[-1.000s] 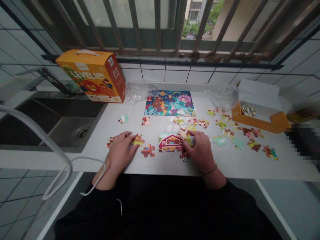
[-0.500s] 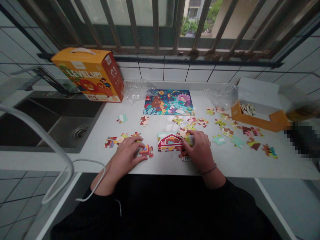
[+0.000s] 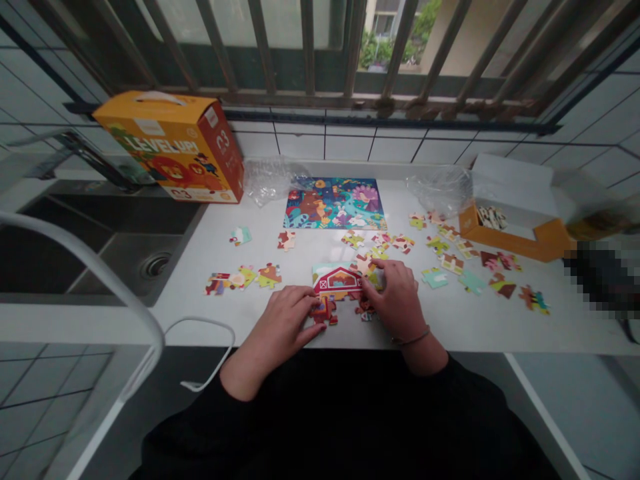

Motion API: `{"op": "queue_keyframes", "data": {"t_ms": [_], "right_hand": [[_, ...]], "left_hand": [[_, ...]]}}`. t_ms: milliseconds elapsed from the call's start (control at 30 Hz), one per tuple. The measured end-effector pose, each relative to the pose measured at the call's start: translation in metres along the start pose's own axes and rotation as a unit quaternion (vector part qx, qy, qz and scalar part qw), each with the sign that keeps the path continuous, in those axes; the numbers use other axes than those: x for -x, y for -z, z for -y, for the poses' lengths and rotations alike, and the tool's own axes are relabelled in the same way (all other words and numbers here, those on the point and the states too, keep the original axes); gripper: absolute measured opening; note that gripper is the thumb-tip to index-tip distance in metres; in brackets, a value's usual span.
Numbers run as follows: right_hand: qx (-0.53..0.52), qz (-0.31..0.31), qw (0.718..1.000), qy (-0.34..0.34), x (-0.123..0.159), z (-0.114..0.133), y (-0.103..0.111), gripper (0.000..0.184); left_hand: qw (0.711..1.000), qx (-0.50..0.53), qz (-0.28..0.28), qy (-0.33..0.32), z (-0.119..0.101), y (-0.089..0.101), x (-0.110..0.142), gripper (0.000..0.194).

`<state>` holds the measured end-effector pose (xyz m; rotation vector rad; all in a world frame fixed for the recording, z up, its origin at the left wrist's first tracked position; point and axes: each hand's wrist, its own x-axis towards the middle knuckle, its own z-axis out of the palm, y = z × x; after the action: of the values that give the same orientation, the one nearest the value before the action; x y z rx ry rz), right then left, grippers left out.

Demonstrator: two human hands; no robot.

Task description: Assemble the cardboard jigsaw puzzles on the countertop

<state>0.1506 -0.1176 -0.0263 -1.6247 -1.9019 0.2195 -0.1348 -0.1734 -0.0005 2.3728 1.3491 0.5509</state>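
Note:
My left hand (image 3: 293, 317) is closed on a red and orange jigsaw piece (image 3: 327, 311), which sits at the lower left edge of a partly joined barn puzzle (image 3: 337, 281). On the barn's right side rests my right hand (image 3: 393, 290), thumb and forefinger bent on the puzzle's edge. Pieces partly under its fingers are hard to tell apart; a dark red-brown piece (image 3: 367, 311) shows below the thumb. Left of my left hand lie a brown and yellow piece (image 3: 269, 275) and a red and purple piece (image 3: 217, 284), with another between them.
A blue animal picture (image 3: 335, 203) lies behind the barn. Several loose pieces (image 3: 453, 263) spread to the right, before an open orange box (image 3: 510, 233). An orange carton (image 3: 170, 147) stands beside the sink (image 3: 115, 260). Crumpled clear plastic (image 3: 443, 188) and a white hose (image 3: 90, 260) are also here.
My left hand has left the yellow-brown piece, reached the red and orange piece and moved it right, against the barn's lower left. My right hand has stayed at the barn's right side.

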Motion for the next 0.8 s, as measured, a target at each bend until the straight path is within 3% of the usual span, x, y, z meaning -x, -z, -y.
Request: {"op": "queue_keyframes", "data": {"t_ms": [400, 800], "right_hand": [[0.009, 0.013, 1.000, -0.014, 0.0000, 0.0028, 0.0018, 0.041], [0.007, 0.010, 1.000, -0.013, 0.0002, 0.0014, 0.0007, 0.042]], "left_hand": [[0.998, -0.041, 0.001, -0.045, -0.0026, -0.0034, 0.0025, 0.036], [0.999, 0.008, 0.005, -0.048, -0.0014, -0.0036, 0.0001, 0.031]]}}
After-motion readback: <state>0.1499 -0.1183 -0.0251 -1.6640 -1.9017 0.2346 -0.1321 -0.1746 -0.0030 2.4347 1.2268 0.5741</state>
